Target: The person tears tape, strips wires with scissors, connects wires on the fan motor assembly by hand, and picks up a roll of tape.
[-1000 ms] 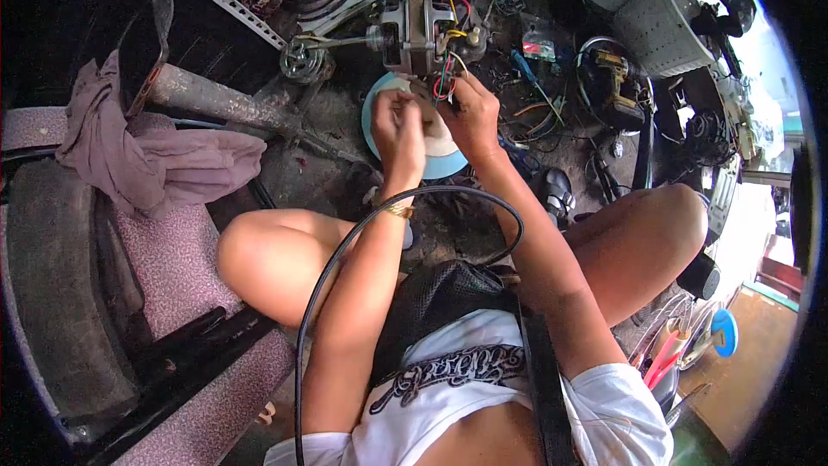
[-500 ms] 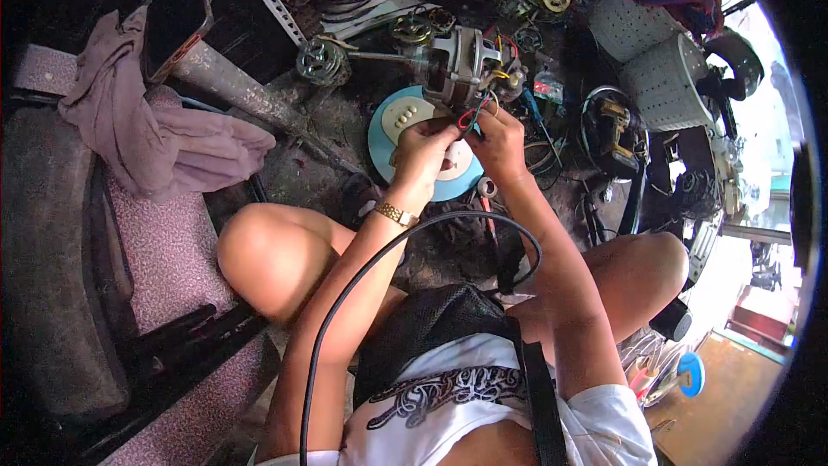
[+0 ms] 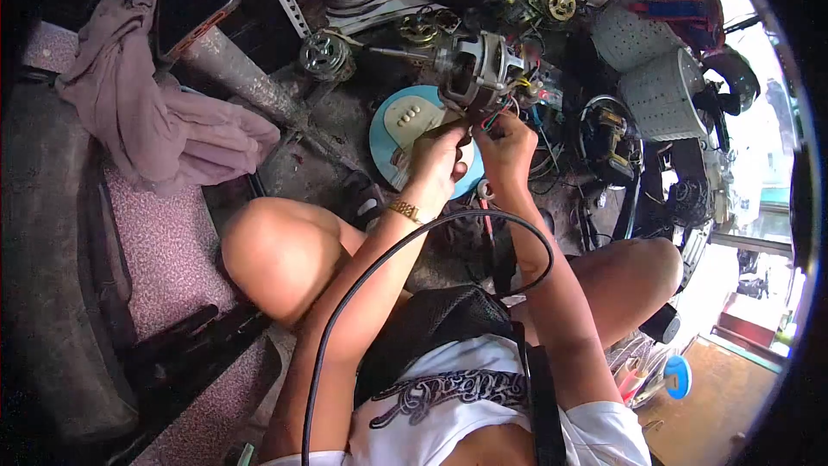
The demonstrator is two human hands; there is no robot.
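A fan motor (image 3: pixel 474 72) with a metal shaft pointing left stands above a round blue-and-cream fan base (image 3: pixel 379 142). Thin coloured wires (image 3: pixel 493 119) hang from the motor's lower right side. My right hand (image 3: pixel 509 151) is closed in a pinch on these wires. Close beside it, my left hand (image 3: pixel 437 160) is closed too, thumb and fingers pressed together at the wire ends just under the motor. What exactly lies between the left fingertips is partly hidden. Several cream buttons (image 3: pixel 409 115) show on the base left of my left hand.
A red-handled tool (image 3: pixel 486 198) lies below my right hand. Farther right are a yellow-and-black power drill (image 3: pixel 617 145) and a perforated pale basket (image 3: pixel 660 95). More motor parts (image 3: pixel 326 53) lie at the back left. A mauve cloth (image 3: pixel 142 112) drapes over a metal post (image 3: pixel 233 69). A black cable (image 3: pixel 345 298) loops across my arms.
In the view, the motor has shifted slightly right and down. Both hands have moved a little lower and stay close together at the wires.
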